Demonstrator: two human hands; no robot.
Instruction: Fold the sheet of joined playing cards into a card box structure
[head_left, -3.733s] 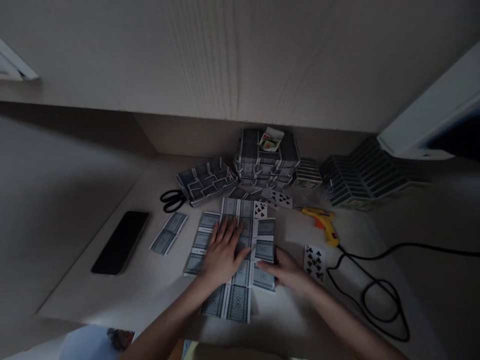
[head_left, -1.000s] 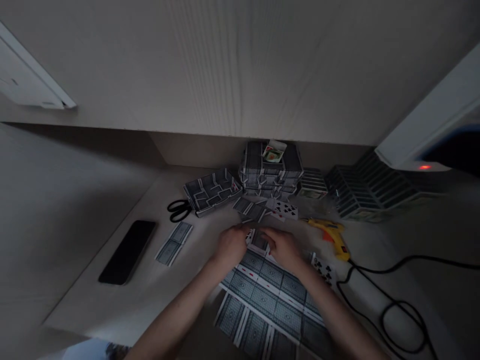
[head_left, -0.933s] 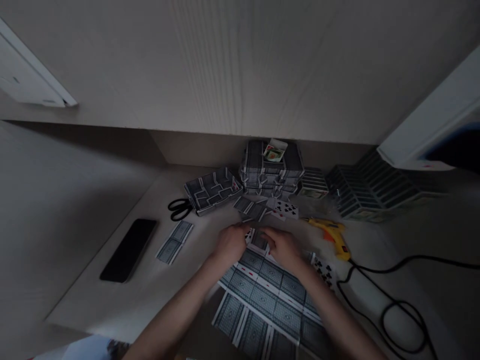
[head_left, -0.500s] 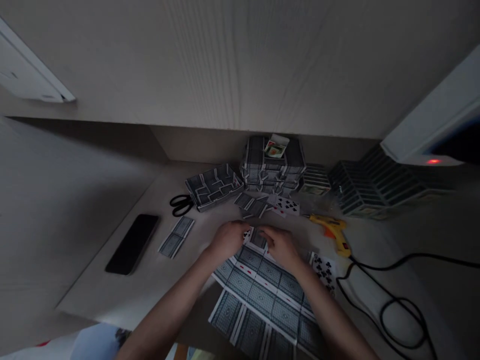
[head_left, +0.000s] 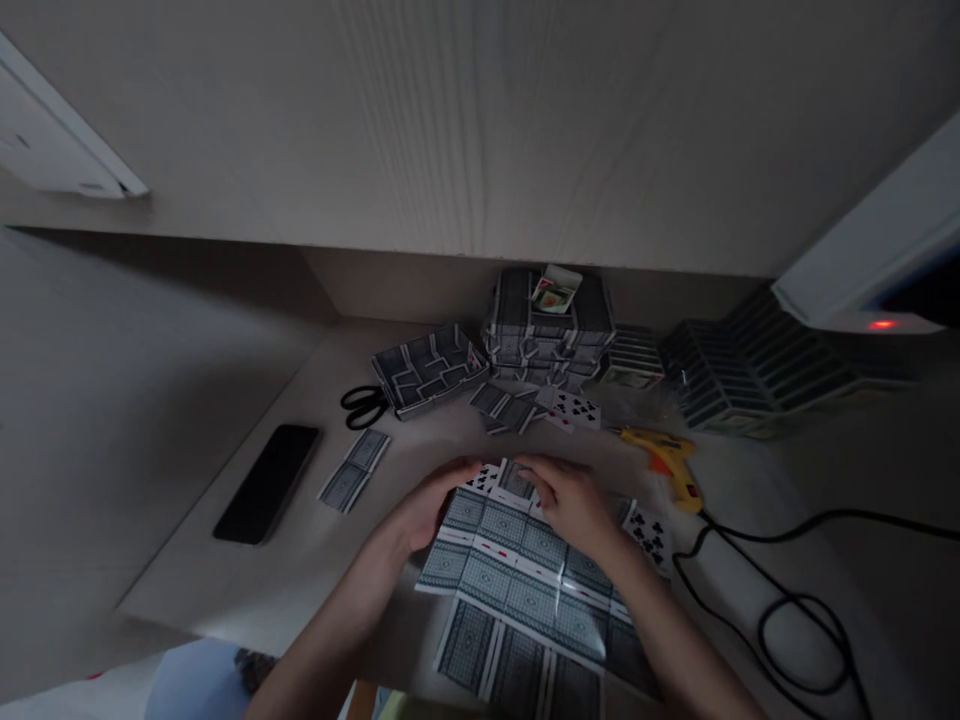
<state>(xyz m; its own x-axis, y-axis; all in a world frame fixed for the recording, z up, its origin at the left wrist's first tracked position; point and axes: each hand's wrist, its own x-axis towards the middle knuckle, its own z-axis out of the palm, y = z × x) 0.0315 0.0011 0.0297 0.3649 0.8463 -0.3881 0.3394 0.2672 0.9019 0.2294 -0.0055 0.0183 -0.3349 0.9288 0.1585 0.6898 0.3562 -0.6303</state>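
Dim rm; pale tabletop (head_left: 244, 585) under wood-grain panel (head_left: 300, 120). Phone (head_left: 267, 484) nr tabletop's L edge. L hand (head_left: 427, 503) grips card sheet (head_left: 517, 580) by far-L corner; sheet at tabletop's near edge, approx mid. Stacked boxes (head_left: 551, 325), far edge. R hand (head_left: 571, 500) curled at sheet's far flap, can't tell if pinching. Glue gun (head_left: 667, 458) twd R edge.

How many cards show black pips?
3: a card by the left hand, another right of the card panel, a third in the pile behind it; others may be hidden.
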